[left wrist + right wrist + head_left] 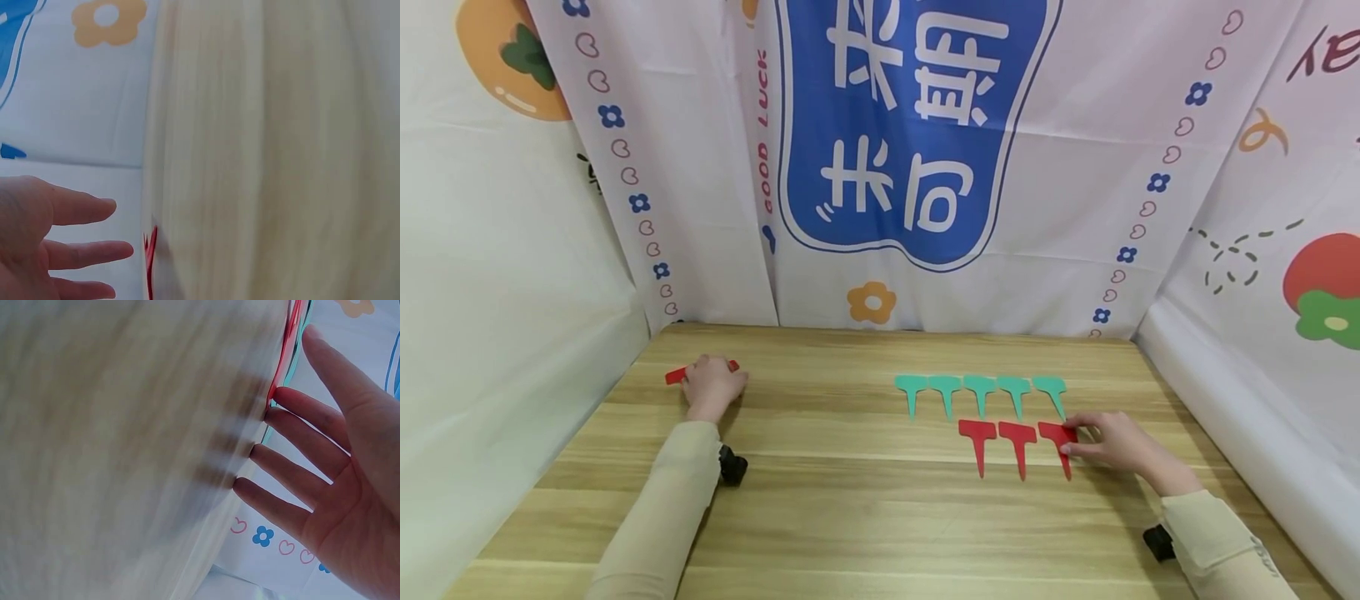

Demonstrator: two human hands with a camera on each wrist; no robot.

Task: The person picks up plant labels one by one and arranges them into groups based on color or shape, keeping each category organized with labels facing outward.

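Wooden table: left hand hides most of a red tag.

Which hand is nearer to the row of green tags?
Right. The right hand rests on the outermost red tag just below the green tags; the left hand lies far across the table.
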